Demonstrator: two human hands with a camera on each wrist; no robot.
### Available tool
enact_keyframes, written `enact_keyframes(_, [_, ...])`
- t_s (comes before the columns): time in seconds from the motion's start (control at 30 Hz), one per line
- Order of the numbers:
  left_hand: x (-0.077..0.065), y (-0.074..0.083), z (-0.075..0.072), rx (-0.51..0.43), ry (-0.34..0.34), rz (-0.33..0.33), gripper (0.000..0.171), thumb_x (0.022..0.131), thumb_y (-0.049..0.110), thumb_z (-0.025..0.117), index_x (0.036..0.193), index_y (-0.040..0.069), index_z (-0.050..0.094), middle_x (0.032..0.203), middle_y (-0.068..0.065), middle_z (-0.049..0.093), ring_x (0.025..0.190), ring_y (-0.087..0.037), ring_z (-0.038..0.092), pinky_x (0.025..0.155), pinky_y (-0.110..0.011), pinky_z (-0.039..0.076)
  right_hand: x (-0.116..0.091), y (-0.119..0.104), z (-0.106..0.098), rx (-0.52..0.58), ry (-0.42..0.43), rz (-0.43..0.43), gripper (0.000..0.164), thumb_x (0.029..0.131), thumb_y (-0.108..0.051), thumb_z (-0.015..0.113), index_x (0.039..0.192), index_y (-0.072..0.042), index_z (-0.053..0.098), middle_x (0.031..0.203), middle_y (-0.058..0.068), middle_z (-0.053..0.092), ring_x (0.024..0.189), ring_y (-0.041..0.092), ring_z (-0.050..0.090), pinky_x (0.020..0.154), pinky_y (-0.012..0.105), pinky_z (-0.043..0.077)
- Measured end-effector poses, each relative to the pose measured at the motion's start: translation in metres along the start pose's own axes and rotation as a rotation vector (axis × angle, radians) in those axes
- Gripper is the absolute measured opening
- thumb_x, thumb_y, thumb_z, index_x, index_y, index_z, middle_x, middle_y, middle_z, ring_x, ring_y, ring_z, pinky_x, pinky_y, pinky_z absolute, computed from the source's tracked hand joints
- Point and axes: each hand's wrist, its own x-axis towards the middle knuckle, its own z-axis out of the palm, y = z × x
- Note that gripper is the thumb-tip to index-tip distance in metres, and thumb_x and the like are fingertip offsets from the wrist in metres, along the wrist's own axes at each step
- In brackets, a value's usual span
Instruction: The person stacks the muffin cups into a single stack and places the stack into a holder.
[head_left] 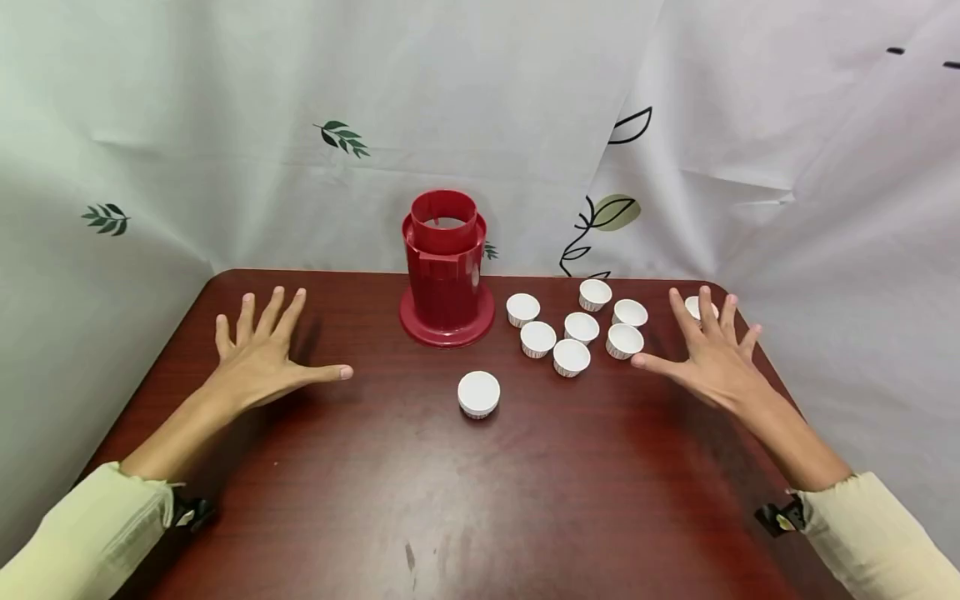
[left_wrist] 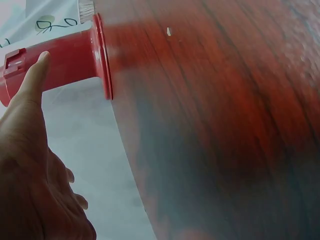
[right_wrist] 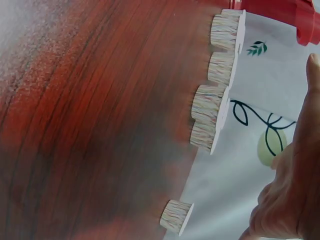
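Note:
My left hand (head_left: 258,358) is spread above the left side of the table, fingers straight and touching nothing. On the right, my right hand (head_left: 712,354) is likewise spread, its thumb close to a small white cup (head_left: 625,340). Several such white cups, ribbed on the outside, stand in a loose group, among them a cup (head_left: 572,357) at the front. Another white cup (head_left: 478,393) stands apart near the table's middle. One more cup (head_left: 692,307) is partly hidden behind my right fingers. A red plastic cylinder (head_left: 444,283) with a wide round base stands upright at the back.
The dark reddish wooden table (head_left: 465,508) has rounded back corners. A pale cloth (head_left: 480,108) with printed leaves hangs behind it and along both sides. Dark wrist straps (head_left: 783,515) show at the cuffs of the light sleeves (head_left: 870,533).

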Motion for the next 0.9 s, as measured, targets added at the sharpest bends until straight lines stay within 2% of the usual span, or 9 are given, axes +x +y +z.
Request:
enact_keyframes(0.27, [-0.001, 0.0, 0.0, 0.005, 0.02, 0.012, 0.149, 0.079, 0.091, 0.079, 0.183, 0.023, -0.003, 0.19, -0.022, -0.009, 0.171, -0.059, -0.022, 0.129, -0.089, -0.019, 0.001, 0.001, 0.003, -0.003, 0.008, -0.02, 0.123, 0.099, -0.078, 0.068, 0.182, -0.025, -0.006, 0.186, 0.027, -0.02, 0.167, 0.057, -0.032, 0.126, 0.091, -0.022])
enact_keyframes(0.57, [0.0, 0.002, 0.001, -0.007, 0.053, 0.029, 0.148, 0.078, 0.09, 0.082, 0.184, 0.021, 0.005, 0.191, -0.023, 0.0, 0.173, -0.057, -0.014, 0.131, -0.088, -0.014, 0.003, -0.006, 0.003, -0.02, 0.019, -0.055, 0.124, 0.096, -0.08, 0.071, 0.183, -0.026, 0.001, 0.187, 0.032, -0.005, 0.171, 0.057, -0.02, 0.137, 0.084, -0.006])
enact_keyframes(0.8, [0.0, 0.017, 0.006, -0.029, 0.088, 0.072, 0.146, 0.075, 0.088, 0.086, 0.183, 0.02, 0.016, 0.189, -0.022, 0.016, 0.174, -0.056, 0.001, 0.134, -0.085, -0.003, 0.005, -0.02, 0.0, 0.003, 0.009, -0.058, 0.126, 0.093, -0.082, 0.074, 0.183, -0.033, 0.002, 0.191, 0.021, -0.003, 0.174, 0.053, -0.014, 0.133, 0.088, 0.015])
enact_keyframes(0.9, [0.001, 0.025, 0.008, -0.035, 0.1, 0.091, 0.144, 0.072, 0.087, 0.088, 0.182, 0.02, 0.023, 0.188, -0.021, 0.021, 0.173, -0.055, 0.008, 0.134, -0.083, 0.002, 0.006, -0.027, 0.001, 0.002, -0.003, -0.063, 0.128, 0.09, -0.084, 0.076, 0.183, -0.036, 0.002, 0.192, 0.016, -0.001, 0.175, 0.051, -0.011, 0.13, 0.089, 0.02])
